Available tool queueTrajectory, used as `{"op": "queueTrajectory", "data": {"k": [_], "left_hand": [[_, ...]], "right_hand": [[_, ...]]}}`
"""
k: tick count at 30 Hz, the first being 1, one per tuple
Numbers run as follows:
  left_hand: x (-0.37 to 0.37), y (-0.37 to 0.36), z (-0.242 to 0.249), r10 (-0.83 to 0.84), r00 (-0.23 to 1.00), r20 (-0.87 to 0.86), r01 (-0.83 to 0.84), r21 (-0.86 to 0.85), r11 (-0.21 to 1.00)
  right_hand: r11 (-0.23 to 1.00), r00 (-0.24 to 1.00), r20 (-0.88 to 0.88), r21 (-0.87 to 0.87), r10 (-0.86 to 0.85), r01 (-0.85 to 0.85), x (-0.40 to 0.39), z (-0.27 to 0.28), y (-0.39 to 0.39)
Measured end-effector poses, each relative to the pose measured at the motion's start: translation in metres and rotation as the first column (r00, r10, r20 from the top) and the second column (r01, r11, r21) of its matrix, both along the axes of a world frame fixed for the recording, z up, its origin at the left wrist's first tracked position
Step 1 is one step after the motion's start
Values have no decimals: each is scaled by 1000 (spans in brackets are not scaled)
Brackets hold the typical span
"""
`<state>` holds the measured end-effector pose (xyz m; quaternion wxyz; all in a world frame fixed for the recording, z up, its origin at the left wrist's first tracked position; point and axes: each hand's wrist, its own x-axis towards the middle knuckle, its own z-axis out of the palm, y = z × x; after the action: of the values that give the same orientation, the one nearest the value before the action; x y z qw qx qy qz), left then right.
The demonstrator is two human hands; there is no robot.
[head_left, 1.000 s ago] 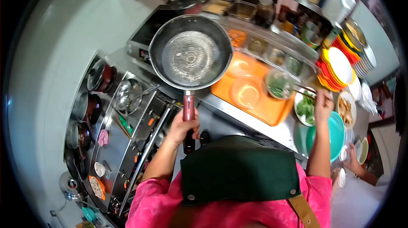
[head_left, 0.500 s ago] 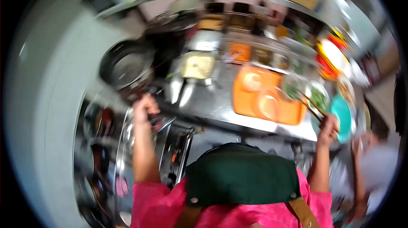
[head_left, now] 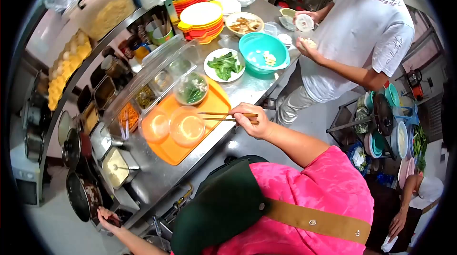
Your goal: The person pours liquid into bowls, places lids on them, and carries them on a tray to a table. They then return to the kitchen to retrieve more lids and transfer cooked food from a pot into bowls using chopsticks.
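My right hand (head_left: 252,121) is closed round a pair of wooden chopsticks (head_left: 220,116), whose tips reach over the edge of an orange tray (head_left: 177,158). On that tray are two clear plastic bowls, the nearer one (head_left: 187,126) close to the tips, and a bowl of chopped greens (head_left: 191,89). Low on the left, my left hand (head_left: 109,220) grips the dark handle of a deep black frying pan (head_left: 82,197). A plate of leafy greens (head_left: 223,66) lies beyond the tray, beside a turquoise basin (head_left: 263,54) with pale pieces inside.
A co-worker in a white shirt (head_left: 350,31) stands beyond the counter's end, holding clear containers. Topping trays (head_left: 127,118) line the counter's back under an egg shelf (head_left: 66,67). Stacked yellow and orange dishes (head_left: 202,19) stand behind. Another person (head_left: 399,217) sits or leans at lower right.
My view has turned to the right, bringing the co-worker and the shelving rack fully into sight. Both hands keep their holds on the pan and chopsticks.
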<state>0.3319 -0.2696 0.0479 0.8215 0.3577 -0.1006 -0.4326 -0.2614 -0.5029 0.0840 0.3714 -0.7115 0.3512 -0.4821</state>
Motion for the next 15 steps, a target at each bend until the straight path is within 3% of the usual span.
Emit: {"op": "queueTrajectory", "data": {"k": [1, 4, 5, 7, 8, 9, 11, 13, 14, 15], "left_hand": [[5, 3, -4, -54, 998, 30, 54, 2, 999], [-32, -6, 21, 136, 987, 86, -155, 267, 951], [-42, -9, 31, 119, 978, 172, -174, 352, 920], [-46, -17, 30, 295, 916, 273, -393, 461, 796], [-48, -17, 26, 316, 872, 374, -475, 486, 734], [-51, -16, 25, 324, 868, 375, -481, 483, 731], [-52, -4, 22, 435, 781, 449, -619, 464, 633], [-8, 43, -17, 592, 619, 517, -785, 437, 439], [-76, 58, 20, 205, 723, 660, -400, 157, 903], [-71, 52, -4, 484, 609, 628, -783, 380, 492]], "right_hand": [[999, 1000, 30, 33, -2, 1, -4, -2, -3], [998, 995, 94, 51, -37, 32, -13, -6, -13], [998, 996, 77, -31, -45, 47, -16, -11, -20], [998, 986, 161, 43, -49, 42, -16, -14, -29], [999, 984, 175, -13, -40, 43, -15, -14, -35], [998, 975, 222, 67, -13, -2, -14, -10, -36], [999, 973, 227, 14, 38, -42, -9, -6, -46], [993, 951, 289, 0, 110, -115, -2, -4, -53], [975, 971, 180, -180, 160, -128, 0, -3, -61], [943, 924, 321, -317, 205, -99, 2, -57, -78]]}}
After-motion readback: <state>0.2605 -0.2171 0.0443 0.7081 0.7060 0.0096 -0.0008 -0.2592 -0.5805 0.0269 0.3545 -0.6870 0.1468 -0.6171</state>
